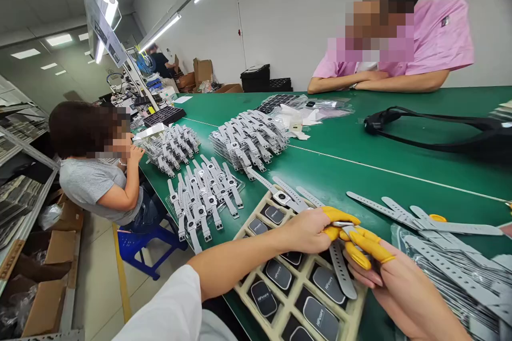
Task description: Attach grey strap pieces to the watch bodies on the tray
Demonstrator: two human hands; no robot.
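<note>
My left hand (306, 230), with yellow finger covers, pinches a small silvery watch case over the tray. My right hand (386, 264), its fingertips covered the same way, closes on the same piece from the right. From between the hands a light grey watch strap (343, 277) with a row of holes hangs down. Fingers hide most of the case. Below lies a cream tray (294, 303) whose compartments hold dark square watch faces (320, 317). One watch (282, 197) with its strap spread rests across the tray's far edge. Loose grey straps (452, 256) are heaped beside my right hand.
Stacked trays of watches (252, 138) and a spread batch of watches (204, 197) cover the table's left part. Black goggle-like gear with a strap (432, 130) lies at right. One person (104, 170) sits left; another (396, 48) leans on the far edge.
</note>
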